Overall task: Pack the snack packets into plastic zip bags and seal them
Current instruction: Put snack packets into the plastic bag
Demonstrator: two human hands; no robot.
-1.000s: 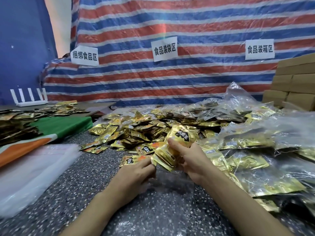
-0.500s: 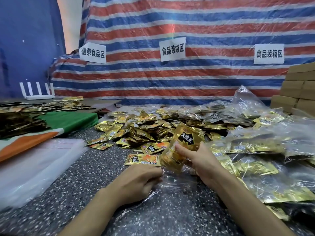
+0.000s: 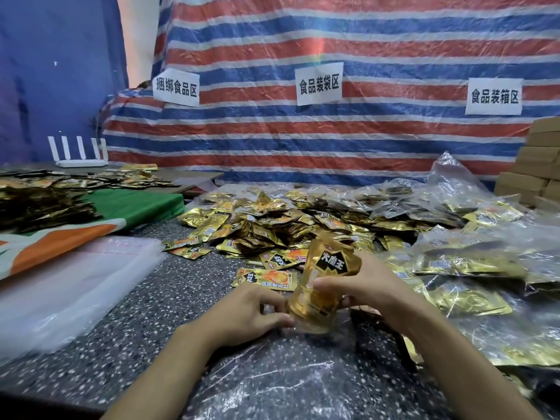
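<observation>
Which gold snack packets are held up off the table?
The upright bundle gripped by the right hand, above the zip bag the left hand pinches; others lie in piles.

White router [image 3: 78, 153], striped tarp [image 3: 363, 40], cardboard boxes [image 3: 539, 165]

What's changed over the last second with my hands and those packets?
The right hand has lowered its packets and brought their lower end to the mouth of the zip bag, which the left hand still pinches at its edge. Nothing was let go. The pile and the filled bags lie as before.
</observation>
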